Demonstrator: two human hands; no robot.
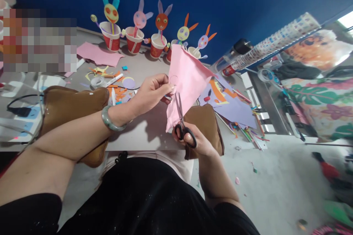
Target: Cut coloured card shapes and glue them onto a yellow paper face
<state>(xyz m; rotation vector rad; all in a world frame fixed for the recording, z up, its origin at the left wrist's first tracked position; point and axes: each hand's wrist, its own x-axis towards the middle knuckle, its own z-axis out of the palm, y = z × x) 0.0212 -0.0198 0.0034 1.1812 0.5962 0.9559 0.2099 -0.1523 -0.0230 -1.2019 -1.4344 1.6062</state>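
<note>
My left hand (154,93) pinches the left edge of a pink sheet (190,75), which looks like paper or thin felt. Just above the fingertips, a small circle is drawn on it. A pair of scissors (182,125) with black handles is held in my right hand (197,139), fingers through the loops. Its blades point up and lie against the pink sheet, close below my left fingertips. The sheet hangs tilted above the table and hides part of the cups behind it.
Several paper cups (111,36) with rabbit-faced spoons line the blue wall. Another pink piece (99,54), colored scraps (118,91) and a purple sheet (239,108) lie on the table. Brown cushions (74,108) rest at the front edge. A long stack of cups (286,36) leans right.
</note>
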